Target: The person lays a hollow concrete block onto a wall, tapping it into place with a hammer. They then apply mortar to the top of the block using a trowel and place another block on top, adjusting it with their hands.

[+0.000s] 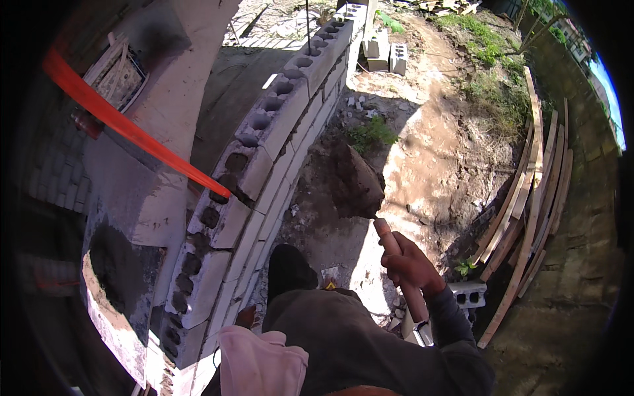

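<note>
My right hand (413,264) is closed round a wooden handle (415,300), with the fingers wrapped about its upper half. The handle stands tilted, its rounded end up and away from me. Whatever is fixed at its lower end is mostly hidden by my arm; a pale, shiny edge (422,332) shows there. My left hand cannot be made out. A pale pink cloth (264,363) lies at the lower edge, in front of my dark clothing. To my left runs a wall of hollow grey blocks (254,191), its top cavities open.
An orange-red strip (132,125) slants across to the wall top. A mortar-stained board (119,284) stands left of the wall. Long wooden planks (528,198) are piled at the right, near a loose hollow block (467,295). More blocks (397,59) stand farther back. Rubble lies on the dirt.
</note>
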The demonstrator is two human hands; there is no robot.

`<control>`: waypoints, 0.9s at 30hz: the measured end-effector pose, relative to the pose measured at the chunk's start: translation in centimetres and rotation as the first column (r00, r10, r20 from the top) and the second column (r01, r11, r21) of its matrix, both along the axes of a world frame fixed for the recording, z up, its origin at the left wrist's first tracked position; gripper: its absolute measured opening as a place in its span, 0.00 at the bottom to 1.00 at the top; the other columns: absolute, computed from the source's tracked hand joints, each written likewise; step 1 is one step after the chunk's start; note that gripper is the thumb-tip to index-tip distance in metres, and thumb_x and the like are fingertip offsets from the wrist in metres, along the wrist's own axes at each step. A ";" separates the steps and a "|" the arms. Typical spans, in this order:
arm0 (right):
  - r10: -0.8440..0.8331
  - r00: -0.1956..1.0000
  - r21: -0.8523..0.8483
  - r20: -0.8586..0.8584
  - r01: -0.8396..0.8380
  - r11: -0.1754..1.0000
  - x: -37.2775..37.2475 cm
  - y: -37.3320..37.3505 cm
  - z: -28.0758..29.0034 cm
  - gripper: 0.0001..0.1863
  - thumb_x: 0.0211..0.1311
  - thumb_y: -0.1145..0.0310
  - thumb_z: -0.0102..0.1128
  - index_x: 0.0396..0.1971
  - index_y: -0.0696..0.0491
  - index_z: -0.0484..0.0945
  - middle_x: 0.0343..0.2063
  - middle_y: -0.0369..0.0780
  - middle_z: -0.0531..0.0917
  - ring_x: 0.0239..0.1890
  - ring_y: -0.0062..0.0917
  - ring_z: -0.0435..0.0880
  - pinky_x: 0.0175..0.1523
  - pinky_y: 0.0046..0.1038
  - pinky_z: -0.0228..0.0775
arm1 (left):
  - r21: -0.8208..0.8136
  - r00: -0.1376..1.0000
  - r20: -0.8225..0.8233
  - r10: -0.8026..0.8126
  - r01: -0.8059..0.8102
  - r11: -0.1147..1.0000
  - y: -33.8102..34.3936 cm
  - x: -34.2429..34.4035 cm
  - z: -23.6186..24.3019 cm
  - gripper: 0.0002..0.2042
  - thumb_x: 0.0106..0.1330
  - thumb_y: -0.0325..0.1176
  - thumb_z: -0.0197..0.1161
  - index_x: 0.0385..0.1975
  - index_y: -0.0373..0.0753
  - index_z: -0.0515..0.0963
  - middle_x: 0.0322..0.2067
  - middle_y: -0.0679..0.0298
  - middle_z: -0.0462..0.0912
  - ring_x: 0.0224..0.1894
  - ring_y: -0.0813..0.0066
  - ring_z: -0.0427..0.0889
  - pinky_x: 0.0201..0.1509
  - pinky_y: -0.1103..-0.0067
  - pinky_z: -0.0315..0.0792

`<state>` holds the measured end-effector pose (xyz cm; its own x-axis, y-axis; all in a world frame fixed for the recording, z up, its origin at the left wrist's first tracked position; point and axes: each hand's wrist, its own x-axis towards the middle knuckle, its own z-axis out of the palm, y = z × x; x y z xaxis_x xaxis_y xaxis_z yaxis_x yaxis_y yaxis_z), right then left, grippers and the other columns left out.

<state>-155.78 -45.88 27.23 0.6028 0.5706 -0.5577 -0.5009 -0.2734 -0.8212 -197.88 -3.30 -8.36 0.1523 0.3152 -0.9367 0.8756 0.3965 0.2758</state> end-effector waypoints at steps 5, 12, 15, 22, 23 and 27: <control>-0.215 0.976 0.033 0.024 0.215 0.976 9.2 0.4 -3.0 0.29 0.57 0.71 0.63 0.59 0.60 0.66 0.28 0.37 0.77 0.20 0.20 0.78 0.22 0.26 0.74 | -0.058 0.995 -0.028 -0.091 0.089 0.994 2.4 9.9 -0.9 0.28 0.74 0.50 0.55 0.67 0.39 0.69 0.61 0.58 0.78 0.52 0.54 0.83 0.53 0.59 0.78; -0.361 0.932 0.084 -0.020 0.361 0.929 25.5 6.1 -4.0 0.29 0.56 0.71 0.63 0.58 0.60 0.66 0.27 0.38 0.77 0.19 0.22 0.78 0.21 0.26 0.74 | -0.091 0.966 0.050 -0.254 0.258 0.962 5.2 28.0 -3.0 0.28 0.74 0.50 0.54 0.66 0.38 0.69 0.60 0.55 0.79 0.54 0.54 0.82 0.54 0.61 0.77; -0.383 0.923 0.093 -0.041 0.386 0.918 32.6 9.7 -3.2 0.29 0.58 0.70 0.62 0.59 0.60 0.65 0.27 0.37 0.77 0.18 0.20 0.76 0.21 0.26 0.73 | -0.078 0.944 0.112 -0.311 0.320 0.944 6.8 36.0 -1.5 0.28 0.74 0.50 0.54 0.66 0.37 0.69 0.60 0.54 0.79 0.55 0.54 0.82 0.55 0.62 0.77; -0.399 0.916 0.176 -0.042 0.400 0.900 50.8 17.3 -2.8 0.27 0.60 0.71 0.60 0.59 0.58 0.63 0.27 0.34 0.74 0.18 0.16 0.74 0.22 0.24 0.72 | -0.097 0.970 0.243 0.011 0.013 0.995 8.8 48.5 2.3 0.28 0.74 0.49 0.55 0.64 0.33 0.70 0.56 0.49 0.81 0.56 0.57 0.82 0.54 0.65 0.77; -0.395 0.918 0.173 -0.030 0.394 0.903 53.6 18.0 -2.7 0.26 0.60 0.71 0.60 0.58 0.57 0.63 0.27 0.34 0.74 0.18 0.16 0.74 0.22 0.24 0.72 | -0.152 0.980 0.200 0.022 0.008 0.988 8.5 50.7 3.5 0.28 0.75 0.47 0.55 0.67 0.34 0.67 0.63 0.52 0.76 0.58 0.58 0.80 0.55 0.63 0.78; -0.360 0.932 0.235 -0.048 0.361 0.902 64.2 22.0 -3.4 0.22 0.61 0.72 0.59 0.53 0.55 0.64 0.28 0.35 0.74 0.18 0.16 0.73 0.22 0.24 0.73 | -0.106 0.979 0.167 0.115 -0.098 0.989 8.3 53.2 3.7 0.28 0.75 0.47 0.55 0.67 0.34 0.67 0.63 0.52 0.75 0.58 0.56 0.80 0.55 0.64 0.78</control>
<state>-91.55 -23.93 23.84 0.7905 0.4294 -0.4368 -0.5318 0.1275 -0.8372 -144.73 4.96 -4.62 0.2846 0.2472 -0.9262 0.7695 0.5173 0.3745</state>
